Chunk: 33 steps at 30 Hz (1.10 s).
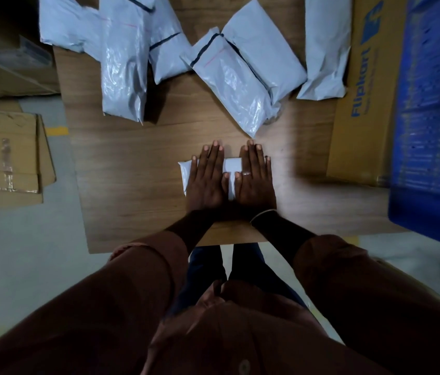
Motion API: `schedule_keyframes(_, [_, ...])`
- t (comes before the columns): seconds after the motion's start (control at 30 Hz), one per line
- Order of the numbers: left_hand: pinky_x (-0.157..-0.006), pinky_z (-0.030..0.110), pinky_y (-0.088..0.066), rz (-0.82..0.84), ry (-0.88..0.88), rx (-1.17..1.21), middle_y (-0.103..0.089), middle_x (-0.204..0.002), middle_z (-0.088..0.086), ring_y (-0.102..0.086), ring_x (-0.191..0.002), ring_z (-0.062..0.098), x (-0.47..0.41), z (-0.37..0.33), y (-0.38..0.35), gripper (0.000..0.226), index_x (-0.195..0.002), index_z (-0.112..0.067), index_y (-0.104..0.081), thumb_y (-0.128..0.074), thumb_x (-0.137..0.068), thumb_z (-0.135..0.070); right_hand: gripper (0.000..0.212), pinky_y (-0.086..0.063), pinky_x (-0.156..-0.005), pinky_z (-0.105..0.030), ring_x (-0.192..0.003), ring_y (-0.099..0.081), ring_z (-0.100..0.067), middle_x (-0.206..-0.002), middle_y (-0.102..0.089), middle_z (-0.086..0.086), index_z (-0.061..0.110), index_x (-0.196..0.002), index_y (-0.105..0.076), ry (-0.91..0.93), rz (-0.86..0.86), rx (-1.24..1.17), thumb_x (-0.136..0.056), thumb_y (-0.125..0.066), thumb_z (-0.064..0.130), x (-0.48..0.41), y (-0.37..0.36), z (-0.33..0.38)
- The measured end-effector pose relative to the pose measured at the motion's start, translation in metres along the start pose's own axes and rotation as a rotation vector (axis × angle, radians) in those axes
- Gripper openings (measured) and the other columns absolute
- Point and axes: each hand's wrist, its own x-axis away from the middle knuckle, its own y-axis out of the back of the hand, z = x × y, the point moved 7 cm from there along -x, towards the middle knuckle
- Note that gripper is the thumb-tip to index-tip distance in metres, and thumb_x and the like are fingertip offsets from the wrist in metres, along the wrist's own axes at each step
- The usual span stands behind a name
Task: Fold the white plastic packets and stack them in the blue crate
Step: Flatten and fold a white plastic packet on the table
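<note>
A folded white packet (231,174) is pressed flat on the wooden table (137,169) at the frame's centre by the left hand (204,180) and right hand (254,180), both spread wide, palms down, gripping nothing. Further up, unfolded white packets (243,74) are scattered across the table. At the right edge stands the blue crate (432,125), its contents blurred, beside a cardboard box (362,98).

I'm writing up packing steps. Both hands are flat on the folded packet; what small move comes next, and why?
Probably close the fingers around the folded packet and lift it toward the blue crate on the right: the left hand and right hand press it flat, so the fold looks finished.
</note>
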Motion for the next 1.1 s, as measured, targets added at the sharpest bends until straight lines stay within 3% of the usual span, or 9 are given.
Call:
schedule_keyframes(0.43, [-0.125, 0.051, -0.02, 0.039, -0.003, -0.033, -0.022, -0.168, 0.009, -0.016, -0.157, 0.025, 0.0, -0.004, -0.002, 0.058, -0.158, -0.01, -0.027, -0.034, -0.106, -0.032, 0.067, -0.013, -0.125, -0.048, -0.155, -0.009, -0.025, -0.165, -0.016, -0.016, 0.002, -0.155, -0.022, -0.04, 0.038, 0.063, -0.099, -0.044, 0.032, 0.0, -0.002, 0.006])
schedule_keyframes(0.63, [-0.128, 0.047, -0.01, 0.173, -0.005, 0.075, -0.016, -0.17, 0.004, -0.009, -0.158, 0.02, 0.003, 0.002, 0.017, 0.058, -0.16, -0.011, -0.021, -0.026, -0.108, -0.037, 0.06, -0.011, -0.126, -0.047, -0.155, -0.004, -0.023, -0.167, -0.011, -0.011, 0.007, -0.157, -0.02, 0.027, 0.093, -0.022, -0.103, -0.033, 0.03, 0.005, 0.019, 0.01])
schedule_keyframes(0.73, [-0.125, 0.057, -0.012, 0.207, -0.015, -0.077, -0.026, -0.167, 0.006, -0.023, -0.155, 0.023, 0.008, 0.011, 0.04, 0.059, -0.158, -0.01, -0.029, -0.03, -0.104, -0.035, 0.058, -0.016, -0.124, -0.051, -0.153, -0.018, -0.03, -0.163, -0.023, -0.016, 0.006, -0.153, -0.031, 0.069, 0.081, 0.012, -0.1, -0.034, 0.028, 0.007, 0.037, 0.011])
schedule_keyframes(0.87, [-0.122, 0.062, -0.02, 0.272, -0.04, -0.212, -0.05, -0.152, 0.007, -0.047, -0.14, 0.026, 0.012, 0.015, 0.051, 0.057, -0.148, -0.014, -0.047, -0.055, -0.095, -0.032, 0.064, -0.025, -0.119, -0.054, -0.137, -0.042, -0.038, -0.148, -0.045, -0.019, 0.004, -0.141, -0.049, 0.09, 0.157, 0.127, -0.083, -0.031, 0.026, 0.01, 0.046, 0.007])
schedule_keyframes(0.93, [-0.123, 0.06, -0.017, 0.287, -0.004, -0.221, -0.056, -0.144, 0.005, -0.053, -0.133, 0.026, 0.008, 0.013, 0.058, 0.061, -0.15, -0.018, -0.046, -0.062, -0.094, -0.035, 0.059, -0.033, -0.114, -0.049, -0.122, -0.054, -0.035, -0.132, -0.057, -0.014, 0.01, -0.134, -0.056, 0.086, 0.143, 0.129, -0.08, -0.042, 0.026, 0.007, 0.049, 0.006])
schedule_keyframes(1.0, [-0.123, 0.05, -0.019, 0.323, 0.04, -0.209, -0.054, -0.144, 0.004, -0.051, -0.132, 0.025, -0.001, 0.013, 0.065, 0.065, -0.153, -0.02, -0.04, -0.062, -0.094, -0.038, 0.045, -0.046, -0.099, -0.04, -0.103, -0.06, -0.03, -0.114, -0.063, -0.01, 0.015, -0.12, -0.065, 0.097, 0.095, 0.103, -0.078, -0.05, 0.024, 0.0, 0.058, 0.012])
schedule_keyframes(1.1, [-0.107, 0.037, -0.035, 0.347, 0.114, -0.121, -0.054, -0.135, 0.002, -0.056, -0.124, 0.023, -0.014, 0.016, 0.081, 0.042, -0.138, -0.027, -0.056, -0.059, -0.097, -0.031, 0.008, -0.054, -0.066, -0.033, -0.074, -0.063, -0.03, -0.09, -0.061, -0.01, 0.013, -0.075, -0.067, 0.137, 0.089, 0.103, -0.068, -0.071, 0.015, -0.011, 0.074, 0.023])
